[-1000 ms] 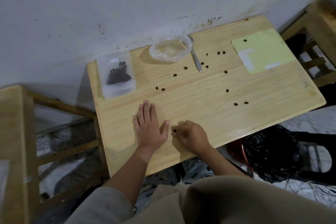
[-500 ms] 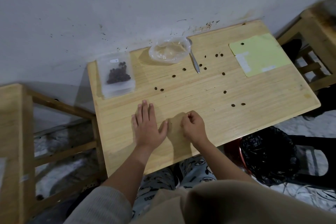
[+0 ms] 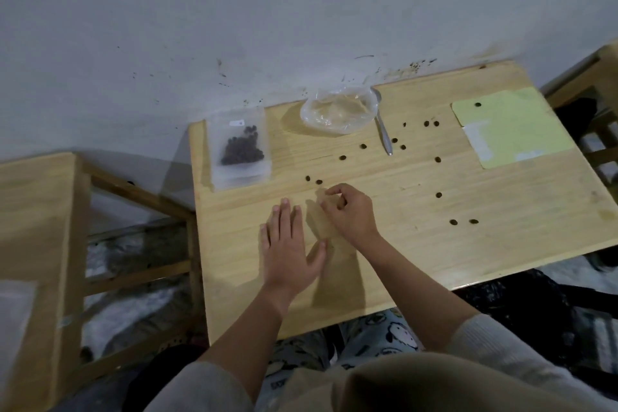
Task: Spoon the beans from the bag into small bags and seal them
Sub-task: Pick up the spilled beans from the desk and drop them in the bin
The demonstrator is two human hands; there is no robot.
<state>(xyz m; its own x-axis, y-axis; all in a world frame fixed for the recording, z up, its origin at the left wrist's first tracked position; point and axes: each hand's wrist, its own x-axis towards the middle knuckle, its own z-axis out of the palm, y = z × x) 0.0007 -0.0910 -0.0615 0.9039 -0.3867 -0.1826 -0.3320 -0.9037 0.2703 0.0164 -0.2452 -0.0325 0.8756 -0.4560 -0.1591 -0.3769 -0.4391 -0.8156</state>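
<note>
The left hand (image 3: 287, 244) lies flat and relaxed on the table (image 3: 434, 244); the right hand (image 3: 347, 211) pinches a small clear bag (image 3: 322, 224) near the front edge. The film looks light, limp and slippery, best gripped at its mouth.

Our left hand (image 3: 288, 246) lies flat, palm down, fingers straight and close together, thumb spread to the right. Our right hand (image 3: 347, 212) sits just beside it, fingers curled, thumb and forefinger pinched. Both forearms are bare, sleeves pushed back.
</note>
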